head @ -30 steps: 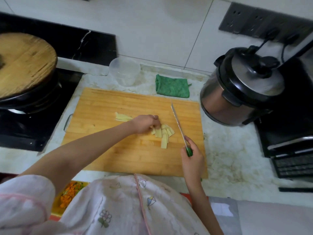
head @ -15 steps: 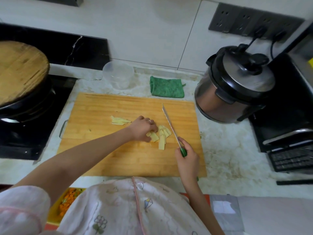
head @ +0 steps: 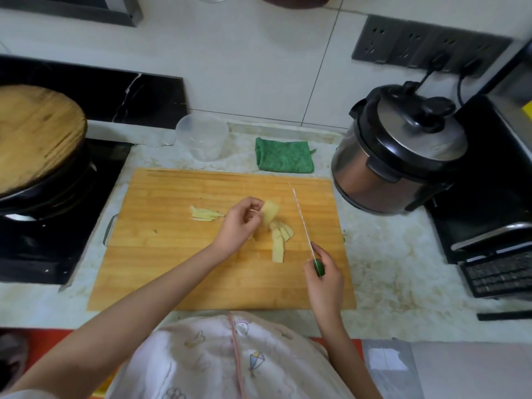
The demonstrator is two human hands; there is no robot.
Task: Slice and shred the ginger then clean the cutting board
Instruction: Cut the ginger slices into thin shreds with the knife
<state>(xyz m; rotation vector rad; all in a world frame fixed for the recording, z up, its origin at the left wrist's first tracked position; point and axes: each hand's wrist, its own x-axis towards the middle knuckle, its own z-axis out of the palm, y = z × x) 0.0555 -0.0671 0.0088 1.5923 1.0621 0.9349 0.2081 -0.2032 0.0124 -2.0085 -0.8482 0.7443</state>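
Ginger slices (head: 279, 239) lie fanned mid cutting board (head: 172, 269). The left hand (head: 239, 223) pinches one slice (head: 270, 212) just above them, and the right hand (head: 325, 276) grips the knife (head: 302, 223) by its handle. The slices look thin, light and probably damp and slippery, so pinch them by the edges and stack them flat.

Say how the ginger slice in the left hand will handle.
Probably stiff: the ginger slice, pinched at one edge by the left hand, shows no droop. Thin and flat, so likely light and unlikely to roll. Possibly slick, being freshly cut.

Domestic kitchen: stove (head: 43, 254), wooden-lidded wok (head: 57, 191), electric pressure cooker (head: 403, 151) plugged into wall sockets (head: 403, 44), cutting board (head: 172, 269) on marbled counter (head: 388, 269).
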